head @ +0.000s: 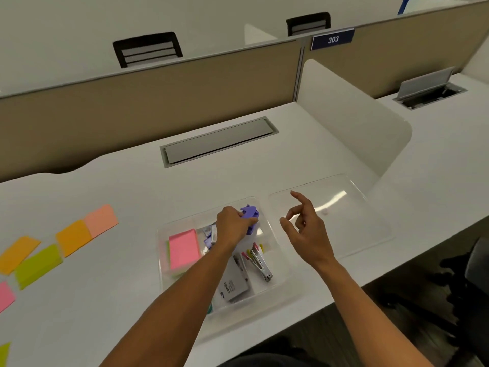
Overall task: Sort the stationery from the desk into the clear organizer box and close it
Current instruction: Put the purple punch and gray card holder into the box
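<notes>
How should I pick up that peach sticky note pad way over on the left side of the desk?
Probably best by its two long edges, coming straight down from above. The peach sticky note pad lies flat on the desk, so nothing sticks up to grab. An orange pad touches its near-left short end, so pinch across the free long sides. The right hand is free; the left hand holds a purple item.

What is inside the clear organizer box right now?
In the clear organizer box: pink sticky notes, a grey card, a metal stapler, and a purple item held by the left hand. The forearm hides the middle.
</notes>
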### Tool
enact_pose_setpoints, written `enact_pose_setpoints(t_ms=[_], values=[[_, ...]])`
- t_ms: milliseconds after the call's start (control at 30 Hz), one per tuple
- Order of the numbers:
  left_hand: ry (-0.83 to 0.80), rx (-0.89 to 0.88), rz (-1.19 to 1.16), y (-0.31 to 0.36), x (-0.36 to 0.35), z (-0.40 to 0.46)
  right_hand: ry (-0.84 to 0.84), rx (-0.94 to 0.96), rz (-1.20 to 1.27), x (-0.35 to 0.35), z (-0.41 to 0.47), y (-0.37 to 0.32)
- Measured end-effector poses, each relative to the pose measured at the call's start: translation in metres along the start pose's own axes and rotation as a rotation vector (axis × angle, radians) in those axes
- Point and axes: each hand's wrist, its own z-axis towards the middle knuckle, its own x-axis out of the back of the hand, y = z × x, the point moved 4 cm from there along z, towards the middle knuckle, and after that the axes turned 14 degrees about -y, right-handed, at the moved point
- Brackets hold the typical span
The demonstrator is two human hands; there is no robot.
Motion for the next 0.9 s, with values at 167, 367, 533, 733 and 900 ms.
enact_pose_setpoints(t_ms=[167,367,533,733,900], values=[[0.076,0.044,0.048,-0.001,-0.013,-0.002,-0.127,-0.074,-0.069,-0.014,-0.003,0.012],[0.114,0.034,0.147,0.005,-0.026,-0.007,-0.311,-0.164,-0.079,-0.033,-0.012,0.022],[0.057,0.078,0.233,0.001,-0.03,-0.005,-0.36,-0.148,-0.093,-0.039,-0.011,0.015],[0.145,-0.002,0.158,-0.002,-0.02,-0.01,-0.386,-0.088,-0.094,-0.048,-0.008,0.009],[0.298,-0.086,0.014,-0.007,0.012,-0.024,-0.441,-0.04,-0.076,-0.067,0.009,-0.003]])
